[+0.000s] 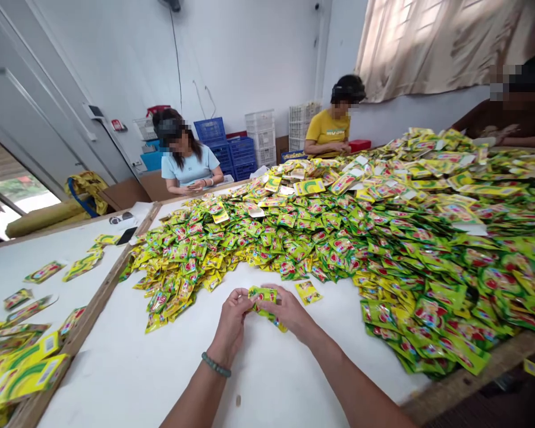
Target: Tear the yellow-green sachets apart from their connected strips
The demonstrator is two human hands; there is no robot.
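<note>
Near the middle of the white tabletop [160, 368], my left hand [234, 315] pinches the left end of a small green packet [263, 293] with red print. On its other side, my right hand [288, 309] grips the same packet, thumb across its front. Below the fingers of that hand shows a yellow-green part [279, 324]; I cannot tell whether it is a second packet. A single yellow packet [309, 292] lies flat just right of my right hand. Beyond both hands rises a large heap of green and yellow packets [303, 229].
A wooden strip [102, 291] divides the table. Left of it lie flat yellow boxes [31, 368], loose packets and a dark phone [126, 236]. Co-workers sit across the table, one in light blue [189, 163], one in yellow [330, 128]. Blue crates [242, 156] stand behind.
</note>
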